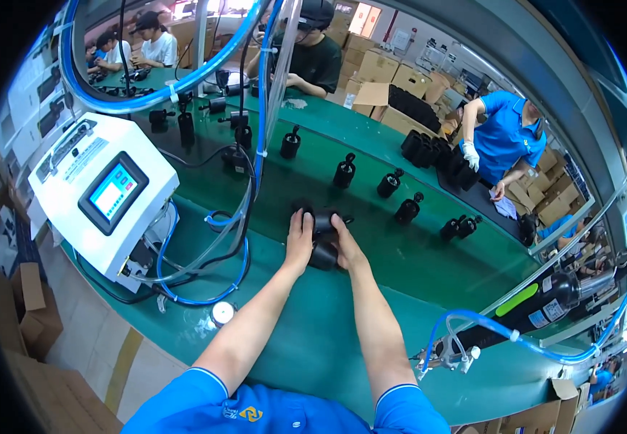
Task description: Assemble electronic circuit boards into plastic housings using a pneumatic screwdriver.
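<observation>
Both my arms reach over the green bench to a small cluster of black cylinders in the middle of the view. My left hand (300, 242) presses against their left side, fingers pointing away from me. On the opposite side, my right hand (347, 244) curls round the upper black cylinder (323, 221), thumb and fingers partly hidden. A lower black cylinder (323, 256) sits between my palms. Whether these are separate pieces or one assembly I cannot tell. Just beyond stand more black cylinders with knobbed tops, such as this one (344, 172).
At left stands a white box-shaped machine (104, 195) with a touchscreen; blue hoses (245, 249) and cables trail from it. A round gauge (223, 312) lies near my left forearm. Right, a black cylinder device (538, 307) carries a blue hose. Co-workers sit and stand across the green bench (393, 318).
</observation>
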A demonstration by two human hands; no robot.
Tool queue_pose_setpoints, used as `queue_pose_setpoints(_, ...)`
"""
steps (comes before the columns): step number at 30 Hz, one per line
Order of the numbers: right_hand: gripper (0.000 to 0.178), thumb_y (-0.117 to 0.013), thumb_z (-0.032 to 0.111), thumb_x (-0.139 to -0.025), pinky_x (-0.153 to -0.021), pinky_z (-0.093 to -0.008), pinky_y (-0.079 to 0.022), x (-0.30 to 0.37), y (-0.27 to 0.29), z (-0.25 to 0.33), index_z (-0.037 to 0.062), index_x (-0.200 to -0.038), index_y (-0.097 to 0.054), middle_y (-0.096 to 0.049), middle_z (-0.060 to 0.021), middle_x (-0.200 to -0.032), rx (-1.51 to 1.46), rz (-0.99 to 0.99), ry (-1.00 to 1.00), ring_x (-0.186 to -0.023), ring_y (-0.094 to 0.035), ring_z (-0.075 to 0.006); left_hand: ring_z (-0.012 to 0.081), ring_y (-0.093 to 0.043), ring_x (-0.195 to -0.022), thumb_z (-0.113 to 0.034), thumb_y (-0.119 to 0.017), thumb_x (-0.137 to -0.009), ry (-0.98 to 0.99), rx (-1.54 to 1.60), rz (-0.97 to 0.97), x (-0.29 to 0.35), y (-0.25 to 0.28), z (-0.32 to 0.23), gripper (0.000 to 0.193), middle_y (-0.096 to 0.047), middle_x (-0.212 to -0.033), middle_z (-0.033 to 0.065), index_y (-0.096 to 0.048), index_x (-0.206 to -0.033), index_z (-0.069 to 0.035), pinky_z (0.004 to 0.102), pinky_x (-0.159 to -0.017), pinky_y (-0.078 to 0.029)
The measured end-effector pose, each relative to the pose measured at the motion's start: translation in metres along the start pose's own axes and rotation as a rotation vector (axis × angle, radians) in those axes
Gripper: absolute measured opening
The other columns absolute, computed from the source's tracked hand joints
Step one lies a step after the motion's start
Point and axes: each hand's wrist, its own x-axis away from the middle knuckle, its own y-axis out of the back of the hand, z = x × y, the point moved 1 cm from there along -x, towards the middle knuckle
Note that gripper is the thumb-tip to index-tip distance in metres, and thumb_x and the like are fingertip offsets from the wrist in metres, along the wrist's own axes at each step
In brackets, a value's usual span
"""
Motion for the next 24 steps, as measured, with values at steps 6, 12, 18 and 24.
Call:
queue_pose_setpoints(6, 0.048, -0.051, 0.040, -0.085, -0.078, -0.0286, -0.043, 0.069, -0.061, 0.000, -0.0050, -0.103, -0.054, -0.058, -0.0144, -0.099, -0.149, -0.093, 0.222, -0.087, -0.054, -0.0193, 0.0207, -0.051, -0.095, -0.048, -0.027, -0.093, 0.169, 0.284, 0.307, 0.016, 0.035, -0.024, 0.058, -0.053, -0.112, 0.0146, -0.050, -0.114, 0.001, 0.0289, -0.081, -0.040)
queue_pose_setpoints(12, 0.047, -0.050, 0.039, -0.085, -0.082, -0.0316, -0.045, 0.108, -0.082, -0.060, -0.0003, -0.111, -0.050, -0.056, -0.0131, -0.104, -0.253, -0.083, 0.312, -0.092, -0.055, -0.0212, 0.0203, -0.052, -0.090, -0.045, -0.030, -0.093, 0.267, 0.163, 0.316, 0.042, 0.088, -0.012, 0.053, -0.057, -0.102, 0.0137, -0.054, -0.102, 0.001, 0.0290, -0.077, -0.041)
queue_pose_setpoints(18, 0.050, -0.057, 0.035, -0.082, -0.082, -0.0332, -0.046, 0.163, -0.051, -0.073, -0.0015, -0.114, -0.047, -0.056, -0.0140, -0.105, -0.331, -0.061, 0.355, -0.091, -0.057, -0.0239, 0.0253, -0.051, -0.092, -0.034, -0.049, -0.085, -0.140, -0.011, 0.013, 0.089, 0.119, -0.025, 0.037, -0.054, -0.100, 0.0134, -0.053, -0.100, 0.000, 0.0321, -0.079, -0.040)
queue_pose_setpoints(24, 0.050, -0.063, 0.019, -0.074, -0.088, -0.0328, -0.043, 0.214, -0.018, -0.080, -0.0023, -0.115, -0.046, -0.055, -0.0137, -0.106, -0.179, 0.046, 0.098, -0.094, -0.056, -0.0237, 0.0363, -0.035, -0.116, -0.017, -0.059, -0.075, -0.652, -0.647, 0.250, 0.118, 0.118, -0.005, 0.029, -0.043, -0.120, 0.0116, -0.052, -0.101, -0.006, 0.0487, -0.094, -0.031)
